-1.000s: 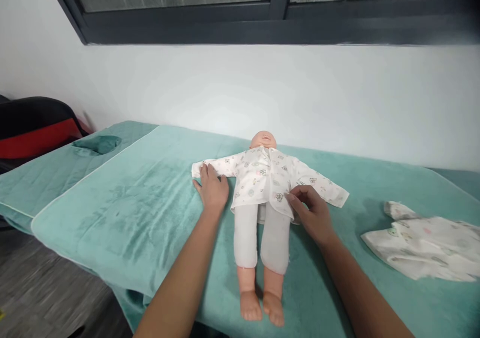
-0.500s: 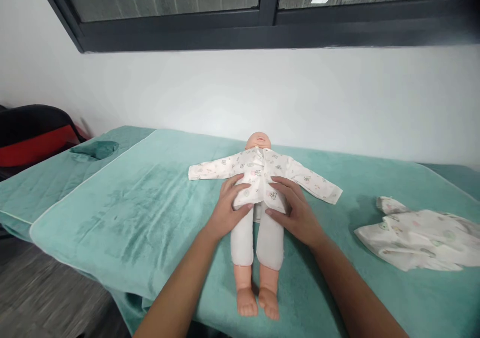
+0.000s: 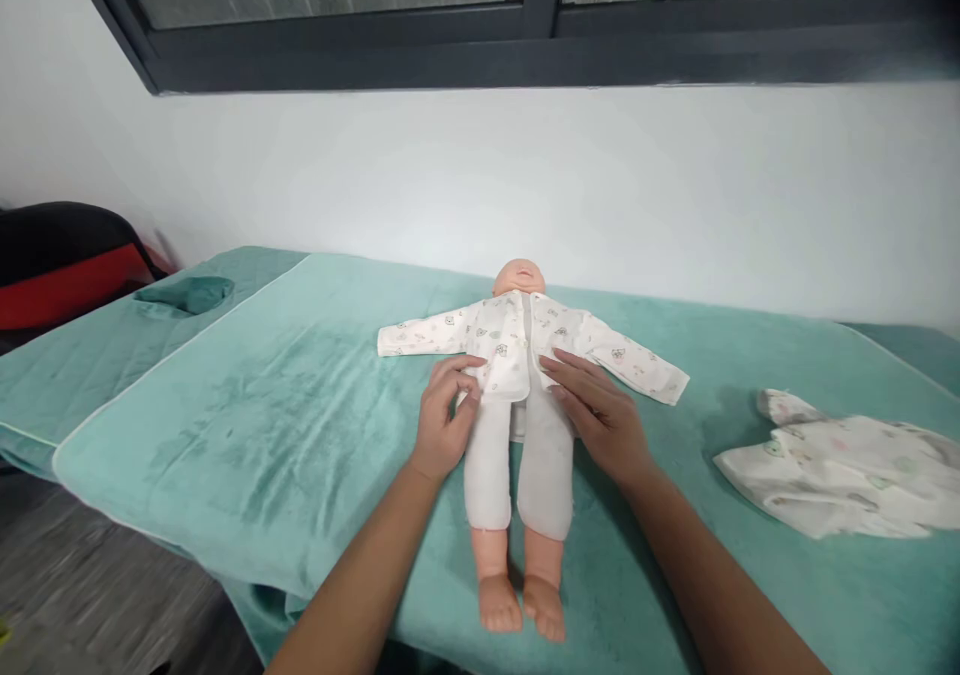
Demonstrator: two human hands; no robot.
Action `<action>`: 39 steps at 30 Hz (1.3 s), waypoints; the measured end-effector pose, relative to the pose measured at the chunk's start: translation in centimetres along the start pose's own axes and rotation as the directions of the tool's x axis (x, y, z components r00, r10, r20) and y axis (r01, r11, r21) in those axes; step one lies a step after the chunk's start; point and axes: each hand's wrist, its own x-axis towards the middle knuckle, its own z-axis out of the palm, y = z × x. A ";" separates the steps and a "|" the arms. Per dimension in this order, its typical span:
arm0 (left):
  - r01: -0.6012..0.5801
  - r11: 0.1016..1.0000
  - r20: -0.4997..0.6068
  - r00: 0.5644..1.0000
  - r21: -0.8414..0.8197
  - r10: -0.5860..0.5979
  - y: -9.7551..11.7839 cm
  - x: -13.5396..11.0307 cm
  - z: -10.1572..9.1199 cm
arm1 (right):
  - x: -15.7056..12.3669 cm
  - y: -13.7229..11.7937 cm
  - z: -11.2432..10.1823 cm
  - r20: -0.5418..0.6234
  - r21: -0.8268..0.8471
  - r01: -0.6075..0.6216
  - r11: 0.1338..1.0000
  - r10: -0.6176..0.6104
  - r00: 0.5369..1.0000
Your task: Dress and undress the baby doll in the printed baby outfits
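Observation:
A baby doll point(image 3: 517, 277) lies on its back, arms spread, feet towards me. It wears a white printed baby shirt point(image 3: 504, 340) with long sleeves, whose front panels part in the middle, over plain white legs point(image 3: 487, 470). At the shirt's lower left side, my left hand point(image 3: 448, 415) is closed, thumb and fingers meeting at the cloth edge. My right hand point(image 3: 604, 415) lies open on the right front panel, fingers stretched towards the middle; its thumb is mostly hidden.
The doll rests on a green padded bed point(image 3: 300, 435) with a face hole point(image 3: 184, 297) at the left end. Crumpled printed baby clothing point(image 3: 847, 475) lies to the right. Behind are a white wall and dark window frame point(image 3: 337, 65). A black and red chair point(image 3: 67, 265) stands at far left.
My left hand's thumb has come up from the shirt hem to meet the fingers at the side. My right hand has flattened onto its panel, and the shirt's front gap looks wider.

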 end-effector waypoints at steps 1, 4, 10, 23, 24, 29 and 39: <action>0.007 1.000 -0.003 1.000 -0.003 -0.007 0.1 0.0 0.0 | 0.0 0.0 0.0 0.009 0.015 -0.018 1.000 0.018 1.000; 0.048 0.999 -0.052 0.997 0.006 -0.048 0.0 0.1 0.2 | -0.1 -0.3 -0.1 0.030 0.077 -0.064 0.995 0.062 0.998; 0.347 0.938 -0.213 0.915 -0.021 -0.343 -0.7 0.6 0.5 | -0.3 -0.2 0.0 -0.096 0.134 -0.173 0.976 0.187 0.978; 0.414 0.907 -0.127 0.906 0.069 -0.404 -2.4 1.4 0.9 | -0.7 1.5 0.7 -0.143 0.253 -0.496 0.831 0.539 0.830; 0.409 0.910 -0.126 0.908 0.068 -0.399 -2.4 1.4 0.9 | -0.9 1.6 0.5 -0.184 0.230 -0.489 0.841 0.531 0.827; 0.388 0.918 -0.098 0.920 0.088 -0.379 -1.6 0.8 0.5 | -4.0 2.2 -2.6 -0.329 -0.226 -0.365 0.903 0.282 0.901; 0.353 0.933 -0.020 0.936 0.070 -0.352 1.7 -5.6 -1.6 | -13.6 3.9 -16.9 -0.325 -0.751 -0.532 0.391 0.483 0.813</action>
